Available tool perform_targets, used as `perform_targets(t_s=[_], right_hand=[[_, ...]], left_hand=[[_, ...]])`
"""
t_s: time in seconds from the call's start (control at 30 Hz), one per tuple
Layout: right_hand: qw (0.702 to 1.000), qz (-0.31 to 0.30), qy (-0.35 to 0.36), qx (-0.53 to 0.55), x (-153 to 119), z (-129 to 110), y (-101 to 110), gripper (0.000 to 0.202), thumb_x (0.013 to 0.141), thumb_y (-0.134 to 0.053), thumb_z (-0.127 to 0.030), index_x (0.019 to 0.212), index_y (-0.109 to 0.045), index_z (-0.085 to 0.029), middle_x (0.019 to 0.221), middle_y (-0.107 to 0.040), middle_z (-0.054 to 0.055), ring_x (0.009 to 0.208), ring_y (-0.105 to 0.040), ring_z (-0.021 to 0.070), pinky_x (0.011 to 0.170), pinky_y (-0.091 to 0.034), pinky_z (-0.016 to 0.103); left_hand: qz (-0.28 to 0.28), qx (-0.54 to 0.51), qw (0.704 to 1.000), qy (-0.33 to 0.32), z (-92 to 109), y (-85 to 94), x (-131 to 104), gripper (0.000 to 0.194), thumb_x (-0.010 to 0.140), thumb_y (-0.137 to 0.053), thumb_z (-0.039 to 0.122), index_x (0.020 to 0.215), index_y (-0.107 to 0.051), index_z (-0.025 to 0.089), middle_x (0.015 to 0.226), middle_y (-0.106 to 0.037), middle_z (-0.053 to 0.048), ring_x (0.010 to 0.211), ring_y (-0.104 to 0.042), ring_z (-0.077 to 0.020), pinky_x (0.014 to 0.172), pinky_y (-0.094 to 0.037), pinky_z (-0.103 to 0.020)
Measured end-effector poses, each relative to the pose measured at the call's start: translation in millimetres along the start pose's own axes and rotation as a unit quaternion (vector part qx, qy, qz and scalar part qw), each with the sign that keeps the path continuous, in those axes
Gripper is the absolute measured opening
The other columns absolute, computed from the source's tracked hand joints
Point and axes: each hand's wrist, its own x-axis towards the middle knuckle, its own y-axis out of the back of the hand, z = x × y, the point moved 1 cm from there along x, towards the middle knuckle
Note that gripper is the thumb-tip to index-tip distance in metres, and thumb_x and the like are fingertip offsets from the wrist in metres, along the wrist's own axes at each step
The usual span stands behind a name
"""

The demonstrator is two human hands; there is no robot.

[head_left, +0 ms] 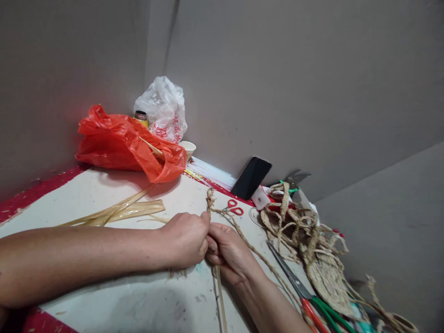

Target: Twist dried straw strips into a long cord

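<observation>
table point(138, 300): pale-topped, across the lower frame. red bag point(128, 138): upper left. braid heap point(312, 245): lower right. left hand point(187, 238): centre, fingers clenched on the cord point(210, 201) (frayed at its upper end). right hand point(232, 252): against the left, fingers pinching the cord lower down. phone point(251, 178): right of centre. scissors point(237, 211): red-handled, near centre.

No wording legible for certain. Only lettering seen: red print point(164, 132) on crumpled translucent white plastic bag point(160, 99), upper left of frame, left of centre. Strokes look like Chinese characters: larger ones low on bag, smaller ones in slanting line up its right side. Folds bend and break strokes; too small and creased to read. Lower part of bag hidden behind red plastic bag point(121, 141).
</observation>
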Motion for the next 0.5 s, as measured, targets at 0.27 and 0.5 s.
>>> perform_targets(t_s=[0.27, 0.5], right_hand=[[0.999, -0.006, 0.026, -0.034, 0, -4, 8, 0.036, 0.066, -0.068, -0.034, 0.049, -0.041, -0.017, 0.035, -0.034, -0.009, 0.029, -0.019, 0.0002, 0.03, -0.011, 0.015], [0.996, -0.05, 0.053, -0.053, 1, -11, 15, 0.027, 0.07, -0.067, -0.036, 0.064, -0.053, -0.014, 0.037, -0.035, -0.011, 0.03, -0.018, 0.0011, 0.03, -0.013, 0.015]], left_hand=[[0.009, -0.124, 0.992, 0.008, -4, 3.1, -2, 0.028, 0.071, -0.045, 0.026, 0.095, -0.057, 0.015, 0.075, -0.064, -0.008, 0.064, -0.059, -0.0213, 0.051, -0.035, -0.025], [0.081, -0.319, 0.944, 0.017, -28, 6.3, 16, 0.024, 0.066, -0.049, 0.023, 0.085, -0.06, 0.015, 0.073, -0.06, -0.002, 0.065, -0.052, -0.0138, 0.059, -0.038, -0.023]])
